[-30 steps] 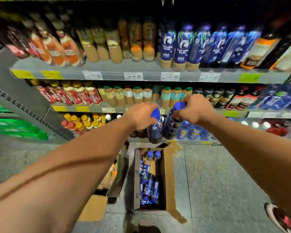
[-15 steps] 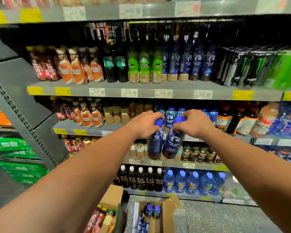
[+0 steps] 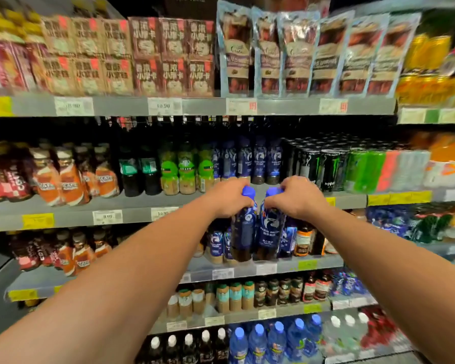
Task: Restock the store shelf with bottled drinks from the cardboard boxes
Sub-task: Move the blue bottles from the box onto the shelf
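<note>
Two dark blue bottles with blue caps hang side by side in front of the shelving. My left hand (image 3: 227, 197) grips the neck of the left bottle (image 3: 243, 229). My right hand (image 3: 298, 195) grips the neck of the right bottle (image 3: 269, 229), whose label shows a white swirl. Both bottles are held at the height of the grey shelf edge (image 3: 132, 215), below a row of matching blue bottles (image 3: 250, 161) standing on that shelf. The cardboard boxes are out of view.
More matching blue bottles (image 3: 217, 244) stand on the shelf behind the held ones. Green-capped bottles (image 3: 187, 169) stand left of the upper blue row, black cans (image 3: 315, 164) right of it. Snack pouches (image 3: 297, 53) fill the top shelf. Water bottles (image 3: 276, 342) line the bottom.
Both hands have risen with the two bottles from the lower shelves to the shelf with the matching blue row. The view tilted up, and the box on the floor left the frame.
</note>
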Motion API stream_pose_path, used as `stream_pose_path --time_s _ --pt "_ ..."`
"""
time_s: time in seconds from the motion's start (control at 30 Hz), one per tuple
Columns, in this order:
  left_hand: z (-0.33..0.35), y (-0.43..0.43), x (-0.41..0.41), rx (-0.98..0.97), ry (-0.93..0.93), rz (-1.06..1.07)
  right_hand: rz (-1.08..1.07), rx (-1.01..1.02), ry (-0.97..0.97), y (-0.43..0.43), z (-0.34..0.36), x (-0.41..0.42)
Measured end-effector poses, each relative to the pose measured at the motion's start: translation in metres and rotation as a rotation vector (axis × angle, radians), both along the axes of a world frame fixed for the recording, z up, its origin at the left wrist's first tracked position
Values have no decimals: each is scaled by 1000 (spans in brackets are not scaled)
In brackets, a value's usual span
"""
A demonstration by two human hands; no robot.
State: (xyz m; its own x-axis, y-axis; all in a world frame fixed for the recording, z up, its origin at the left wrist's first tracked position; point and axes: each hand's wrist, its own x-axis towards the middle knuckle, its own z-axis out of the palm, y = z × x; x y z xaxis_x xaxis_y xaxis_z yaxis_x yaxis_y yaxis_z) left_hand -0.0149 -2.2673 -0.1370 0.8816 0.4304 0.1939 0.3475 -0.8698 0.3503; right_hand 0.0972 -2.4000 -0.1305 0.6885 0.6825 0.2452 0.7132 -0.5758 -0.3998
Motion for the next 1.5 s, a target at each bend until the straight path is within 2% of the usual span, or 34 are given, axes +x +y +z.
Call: stream_pose_path --time_s 0.2,0.47,0.63,0.8,1.0,1.13,1.27,1.37,1.43,1.5 --pt "33 16 29 -43 -132 52 -100 120 5 10 47 23" --pt "58 30 93 -49 -240 259 -157 192 -20 33 73 92" --pt "59 46 144 -54 -317 447 -86 235 -2 61 70 157" --pt "51 59 190 -61 -325 524 -15 244 48 87 56 207" --pt "22 72 223 -88 -276 565 22 160 84 118 24 229" --pt "11 82 232 -59 -300 616 23 219 153 132 13 234" --pt "-6 78 237 -89 -381 600 63 452 298 131 -7 230" --pt "-29 70 237 -187 -551 533 148 651 408 121 -40 215" --pt "-46 65 232 -300 -639 450 146 689 460 113 -67 209" --pt "-65 62 225 -380 -618 366 93 629 504 106 -90 206"
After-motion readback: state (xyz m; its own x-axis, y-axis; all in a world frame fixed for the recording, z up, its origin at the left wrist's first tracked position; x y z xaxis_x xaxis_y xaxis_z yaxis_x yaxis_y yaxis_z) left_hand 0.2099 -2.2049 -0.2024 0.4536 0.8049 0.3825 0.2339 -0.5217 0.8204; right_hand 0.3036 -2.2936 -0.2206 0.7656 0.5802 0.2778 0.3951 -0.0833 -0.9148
